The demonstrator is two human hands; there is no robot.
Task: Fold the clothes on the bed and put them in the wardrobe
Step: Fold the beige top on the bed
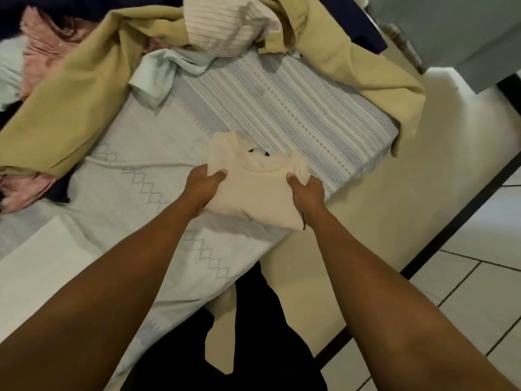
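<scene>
So the cream shirt (pixel 256 193) is folded into a neat square, collar up, sitting on the bed (pixel 282 108) close to its near edge. The left hand (pixel 203 185) grips the shirt's left side, thumb on top and fingers tucked under the fabric. The right hand (pixel 306 190) does the same on the shirt's right side, thumb on top, bunching a bit of sleeve. Beyond the shirt, a big tan garment (pixel 84 108) sprawls across the bed, with a mint piece (pixel 158 74) and a white ribbed one (pixel 225 21) past it. Something pink (pixel 42 43) lies far off to the shirt's left. The tiled floor (pixel 479 292) is off to the shirt's right.
</scene>
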